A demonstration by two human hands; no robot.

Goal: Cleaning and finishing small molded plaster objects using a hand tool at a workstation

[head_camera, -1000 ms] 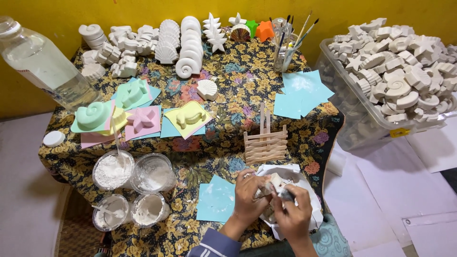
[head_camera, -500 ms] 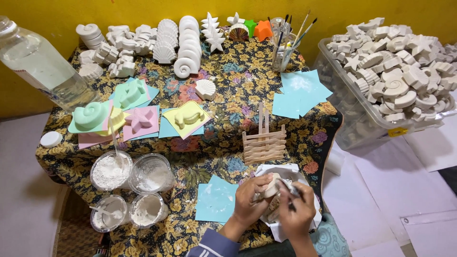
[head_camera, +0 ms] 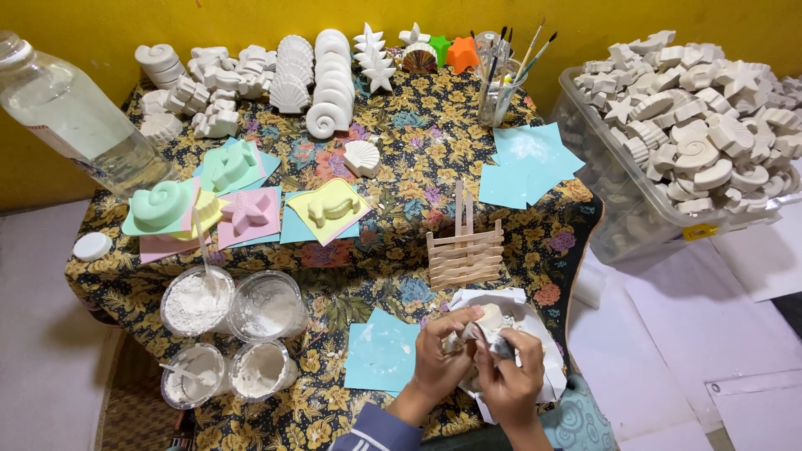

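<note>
Yellow wall behind, floral-cloth worktop up front: a small white plaster piece sits at the near right edge over crumpled white paper, left hand fingers curled around it, right hand pinching a scrap against it. Blue paper square just beside.

We see matt, chalky white plaster casts at twelve o'clock on a printed floral cloth, with more heaped in a clear plastic bin at two o'clock. At nine o'clock stands a glossy transparent plastic bottle, and near the centre a small fence of bare wooden sticks. Smooth matt blue paper lies at six o'clock beside clear plastic cups of dusty white powder.
</note>
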